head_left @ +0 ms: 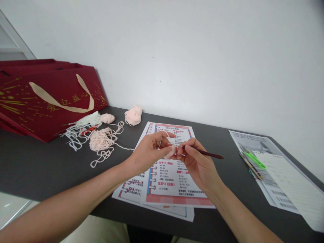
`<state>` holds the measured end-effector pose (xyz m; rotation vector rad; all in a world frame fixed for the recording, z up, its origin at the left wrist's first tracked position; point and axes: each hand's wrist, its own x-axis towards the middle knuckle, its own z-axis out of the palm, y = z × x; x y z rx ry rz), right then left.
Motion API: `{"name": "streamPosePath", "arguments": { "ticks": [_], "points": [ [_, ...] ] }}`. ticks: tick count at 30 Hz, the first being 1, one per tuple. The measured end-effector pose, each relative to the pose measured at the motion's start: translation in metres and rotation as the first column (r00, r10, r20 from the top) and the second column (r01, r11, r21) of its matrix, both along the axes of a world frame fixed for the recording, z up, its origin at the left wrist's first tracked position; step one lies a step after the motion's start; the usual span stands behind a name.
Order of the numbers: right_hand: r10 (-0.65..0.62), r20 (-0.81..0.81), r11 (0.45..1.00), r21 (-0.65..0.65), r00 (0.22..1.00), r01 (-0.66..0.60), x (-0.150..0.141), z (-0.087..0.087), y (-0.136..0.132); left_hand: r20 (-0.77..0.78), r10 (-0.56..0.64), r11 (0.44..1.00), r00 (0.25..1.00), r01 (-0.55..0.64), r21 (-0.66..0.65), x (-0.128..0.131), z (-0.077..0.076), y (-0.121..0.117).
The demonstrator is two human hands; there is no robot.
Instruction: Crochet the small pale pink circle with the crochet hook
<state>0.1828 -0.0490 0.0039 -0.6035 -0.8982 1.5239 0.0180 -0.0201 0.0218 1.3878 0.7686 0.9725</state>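
Both hands meet above the printed pattern sheets (174, 199). Between the thumb and fingers of my left hand (152, 148) is a small pale pink crochet piece (170, 152), with yarn looped over the raised index finger. My right hand (199, 162) pinches a crochet hook (209, 154), its dark brown handle pointing right and its thin tip at the crochet piece. A strand of yarn (124, 147) runs from the left hand to a loose pale pink yarn tangle (101, 140) on the table. Fingers partly hide the stitches.
Dark red gift bags (50, 101) stand at the left back. Near them lie white yarn (88, 121), a small pink yarn bundle (107, 118) and a pink yarn ball (133, 115). Green-handled scissors (255, 160) rest on papers (286, 179) at the right. A white wall (192, 60) rises behind the table.
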Motion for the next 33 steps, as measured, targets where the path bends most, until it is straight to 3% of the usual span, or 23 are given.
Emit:
{"name": "streamPosePath", "arguments": {
  "ticks": [5,20,33],
  "points": [
    [0.005,0.005,1.000,0.003,1.000,-0.005,0.000,0.000,0.000,-0.015,-0.006,1.000,1.000,0.006,0.006,0.000,0.002,0.000],
    [-0.032,0.058,0.999,-0.006,0.998,0.032,-0.001,-0.001,0.000,0.167,-0.072,0.976,0.983,0.104,-0.191,-0.002,-0.006,0.008],
    [-0.027,0.040,0.997,-0.067,0.999,0.030,-0.001,-0.001,0.000,0.145,-0.079,0.951,0.986,0.118,-0.285,-0.005,-0.006,0.010]
  ]
}}
